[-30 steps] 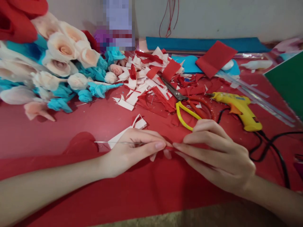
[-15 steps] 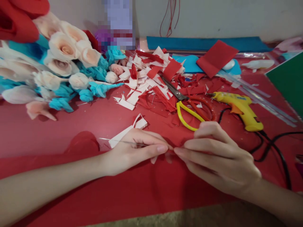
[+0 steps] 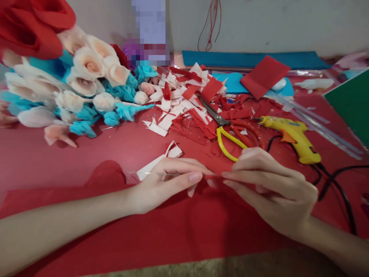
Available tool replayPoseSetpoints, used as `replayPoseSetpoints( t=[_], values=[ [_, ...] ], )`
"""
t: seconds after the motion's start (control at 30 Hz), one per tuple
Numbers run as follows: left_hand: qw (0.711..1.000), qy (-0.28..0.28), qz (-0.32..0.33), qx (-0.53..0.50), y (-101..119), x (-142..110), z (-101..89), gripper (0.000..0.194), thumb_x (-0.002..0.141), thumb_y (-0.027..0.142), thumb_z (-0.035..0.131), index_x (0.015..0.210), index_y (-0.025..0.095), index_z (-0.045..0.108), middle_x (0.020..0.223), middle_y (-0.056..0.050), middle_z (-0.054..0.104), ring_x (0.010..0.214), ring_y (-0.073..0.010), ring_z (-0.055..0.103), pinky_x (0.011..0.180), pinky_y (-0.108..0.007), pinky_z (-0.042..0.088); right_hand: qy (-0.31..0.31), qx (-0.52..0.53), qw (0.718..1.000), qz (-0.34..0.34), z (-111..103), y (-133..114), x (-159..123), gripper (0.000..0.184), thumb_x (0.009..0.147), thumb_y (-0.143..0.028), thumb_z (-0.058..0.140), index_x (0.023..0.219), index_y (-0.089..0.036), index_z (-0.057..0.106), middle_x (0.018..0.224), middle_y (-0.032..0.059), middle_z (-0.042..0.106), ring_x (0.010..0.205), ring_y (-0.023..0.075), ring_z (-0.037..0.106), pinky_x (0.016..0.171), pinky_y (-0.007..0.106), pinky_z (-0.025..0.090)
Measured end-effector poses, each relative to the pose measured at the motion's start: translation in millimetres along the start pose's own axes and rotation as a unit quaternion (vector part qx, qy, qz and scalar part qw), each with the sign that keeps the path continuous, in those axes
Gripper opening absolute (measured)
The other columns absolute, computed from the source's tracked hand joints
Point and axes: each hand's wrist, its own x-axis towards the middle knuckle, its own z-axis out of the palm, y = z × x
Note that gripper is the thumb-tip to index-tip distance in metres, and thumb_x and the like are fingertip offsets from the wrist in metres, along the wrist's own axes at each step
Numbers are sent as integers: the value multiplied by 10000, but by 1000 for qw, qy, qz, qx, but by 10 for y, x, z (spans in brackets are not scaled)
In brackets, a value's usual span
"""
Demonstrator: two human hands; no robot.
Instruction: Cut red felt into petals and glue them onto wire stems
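My left hand (image 3: 165, 182) pinches a thin wire (image 3: 137, 172) between thumb and fingers, its bare end sticking out to the left past the wrist. A narrow piece of red crepe paper (image 3: 213, 177) shows at the wire's right end, between both hands. My right hand (image 3: 276, 188) closes its fingertips on that red paper; whether it also touches the wire is hidden. Under my hands lies a large red paper sheet (image 3: 138, 238). A white paper scrap (image 3: 147, 167) rests just behind my left hand, and scissors (image 3: 227, 140) with yellow and red handles lie beyond my right.
Paper flowers (image 3: 89, 67) in cream, blue and red are heaped at the left. Red and white paper scraps (image 3: 178, 104) cover the middle back. A yellow glue gun (image 3: 291, 134) lies at right with its black cord (image 3: 343, 196). A green board (image 3: 351, 104) stands at the right edge.
My right hand has shifted slightly away from my left, and more of the red paper shows between them. The whole view has moved a little.
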Motion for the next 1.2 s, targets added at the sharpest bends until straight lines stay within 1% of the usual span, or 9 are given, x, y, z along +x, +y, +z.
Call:
replayPoseSetpoints(
  t=[0.27, 0.4, 0.5, 0.57, 0.63, 0.8, 0.87, 1.07, 1.2],
  values=[
    [992, 87, 75, -46, 6, -36, 55, 292, 864, 206, 469, 1135, 259, 563, 917, -50, 617, 664, -98, 526, 548, -200, 463, 43, 80, 989, 113, -52, -5, 43, 145, 731, -85, 622, 767, -220, 660, 723, -8, 629, 674, 116, 573, 616, 241, 464],
    [984, 106, 133, 61, 148, -38, 50, 273, 873, 149, 435, 1066, 216, 616, 813, -51, 629, 562, -83, 526, 542, -223, 466, 53, 107, 973, 196, -56, 5, 67, 79, 750, -156, 611, 693, -203, 641, 701, -7, 635, 668, 119, 575, 620, 221, 460],
    [964, 94, 178, 175, 268, -38, 24, 310, 872, 100, 414, 1096, 221, 592, 833, -38, 633, 544, -67, 521, 562, -218, 472, 35, 195, 946, 258, -20, 34, 58, 142, 813, -283, 545, 813, -196, 658, 752, 12, 636, 692, 119, 561, 655, 235, 448],
    [934, 75, 223, 268, 334, -33, -1, 333, 862, 66, 410, 1125, 203, 560, 864, -41, 630, 598, -74, 541, 596, -215, 476, 27, 302, 905, 298, 16, 43, 49, 222, 831, -348, 513, 948, -209, 639, 807, 15, 628, 660, 99, 534, 605, 223, 429],
    [876, 42, 286, 386, 384, -22, -24, 321, 844, 47, 427, 1125, 152, 542, 879, -63, 634, 703, -105, 566, 666, -242, 476, 19, 390, 858, 335, 47, 28, 44, 242, 788, -366, 570, 962, -212, 635, 791, 8, 617, 610, 79, 501, 555, 205, 398],
    [646, -43, 401, 647, 428, -15, -9, 274, 839, 36, 393, 1062, 65, 549, 835, -78, 665, 723, -152, 582, 732, -319, 448, 23, 447, 805, 390, 85, -59, 45, 176, 673, -324, 689, 751, -168, 665, 578, -28, 543, 540, 58, 453, 544, 192, 364],
    [594, -73, 402, 693, 415, -30, 25, 301, 836, 27, 366, 1077, 64, 543, 854, -73, 668, 706, -158, 588, 738, -335, 449, 20, 445, 802, 399, 96, -69, 40, 168, 674, -319, 689, 712, -158, 665, 569, -25, 539, 538, 58, 452, 537, 189, 360],
    [564, -90, 381, 727, 384, -20, 29, 345, 847, 41, 349, 1143, 122, 506, 896, -49, 666, 705, -141, 575, 738, -312, 448, 21, 458, 786, 414, 86, -25, 55, 173, 707, -317, 657, 716, -146, 634, 628, -11, 545, 558, 67, 463, 523, 188, 364],
    [609, -39, 350, 711, 410, 74, -117, 149, 856, 167, 455, 907, 124, 589, 784, -43, 665, 682, -154, 565, 680, -294, 443, 28, 486, 767, 418, 46, 10, 98, 195, 763, -338, 581, 705, -156, 540, 632, -26, 518, 518, 54, 431, 472, 178, 326]
  ],
)
